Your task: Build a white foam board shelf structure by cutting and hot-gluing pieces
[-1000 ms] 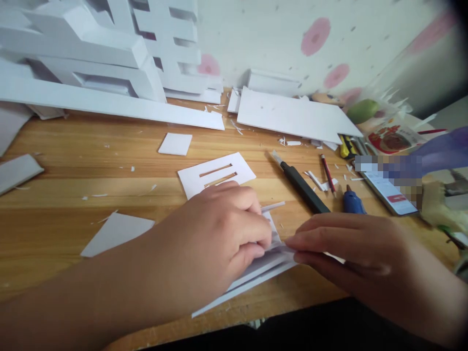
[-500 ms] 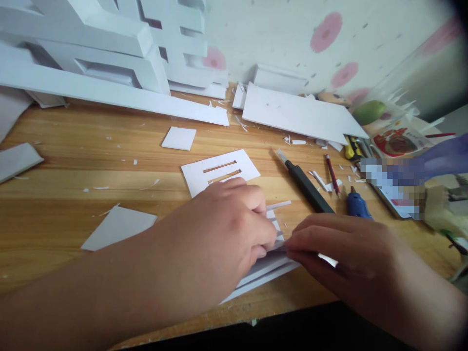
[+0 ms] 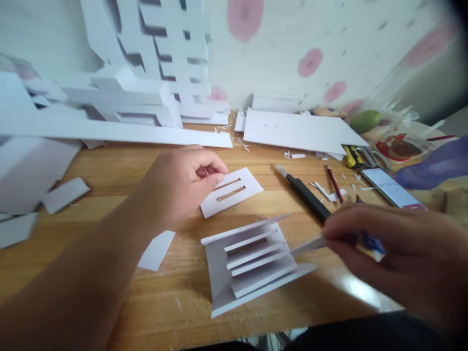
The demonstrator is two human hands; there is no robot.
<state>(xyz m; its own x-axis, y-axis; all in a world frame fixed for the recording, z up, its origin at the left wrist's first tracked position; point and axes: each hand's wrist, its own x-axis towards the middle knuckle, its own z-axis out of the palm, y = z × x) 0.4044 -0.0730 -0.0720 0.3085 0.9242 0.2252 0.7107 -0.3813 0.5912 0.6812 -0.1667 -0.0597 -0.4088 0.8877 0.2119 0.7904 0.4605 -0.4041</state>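
Right fingers (image 3: 347,218) pinch thin white piece (image 3: 309,245); gripped end hidden.

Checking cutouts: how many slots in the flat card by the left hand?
2: rear slot, close to the left hand; near slot, parallel to it. The hand covers part of the card; more may be hidden.

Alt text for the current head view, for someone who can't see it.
Over a wooden table, a right hand holds a thin white strip beside a slatted white piece, while the left hand is at a slotted white card. A black cutter, a pencil and a phone lie farther back, toward the right.
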